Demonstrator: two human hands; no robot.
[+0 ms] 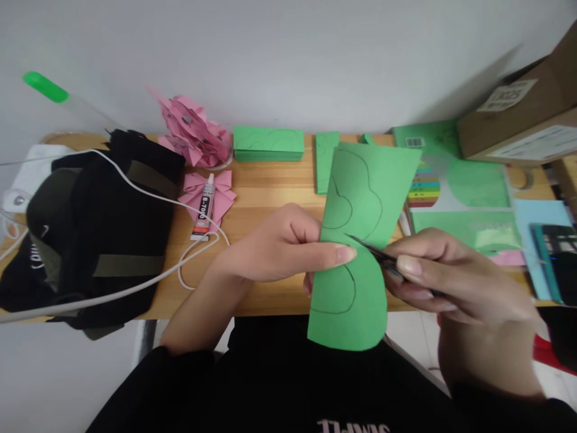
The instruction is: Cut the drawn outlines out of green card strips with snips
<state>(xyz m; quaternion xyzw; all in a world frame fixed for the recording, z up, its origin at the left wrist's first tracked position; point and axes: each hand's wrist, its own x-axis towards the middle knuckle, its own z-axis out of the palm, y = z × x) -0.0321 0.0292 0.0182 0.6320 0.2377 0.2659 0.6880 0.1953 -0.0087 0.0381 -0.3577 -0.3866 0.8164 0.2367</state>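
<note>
A sheet of green paper [347,325] with curved pencil-like outlines is held upright in front of me. My left hand [293,246] pinches its left edge, thumb on the near face and fingers mostly hidden behind. The sheet's lower right side is cut to a rounded edge. At its right edge, my right hand [442,276] is closed around dark scissors [378,255]. One blade lies across the paper's face near the drawn curves, its tip by my left thumb. The scissors' handles are mostly covered by my fingers.
Behind are stacked green papers [268,144] and a pink paper flower [196,129]. A glue tube [205,207] lies on pink paper at left. A black bag [108,234] and white cable [135,285] take up the left side. A cardboard box [523,108] stands back right.
</note>
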